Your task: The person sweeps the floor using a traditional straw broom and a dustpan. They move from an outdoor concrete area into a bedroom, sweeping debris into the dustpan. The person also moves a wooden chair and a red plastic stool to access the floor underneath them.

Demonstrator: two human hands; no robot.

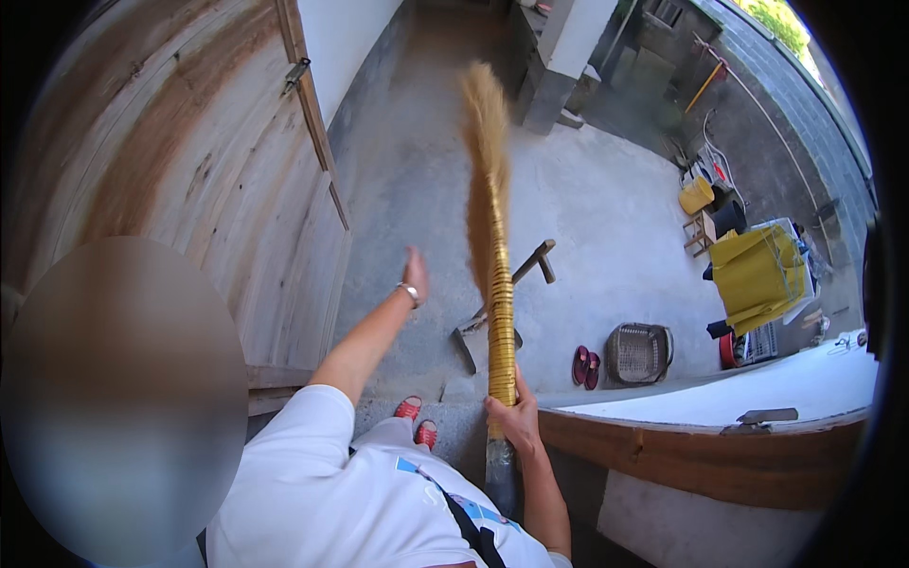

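A straw broom [502, 293] points up and away in front of me, bristles at the far end and its handle wound with yellow-gold bands. My right hand [516, 417] wraps round the handle near its lower, dark grey end. To the left of the broom, my left hand [415, 276] is held out over the floor, fingers stretched and nothing seen in it; a metal band circles that wrist. Partly hidden behind the broom is a tool that looks like a dustpan [471, 343], with a T-shaped wooden handle [535, 261].
Weathered wooden door [256, 170] on the left, wooden beam [710, 464] at lower right. On the concrete floor [606, 227] lie dark red shoes [585, 367] beside a grey basket [638, 354]. A yellow cloth [757, 275], stool [701, 233] and yellow bucket [696, 195] stand right; a pillar [559, 71] rises farther back.
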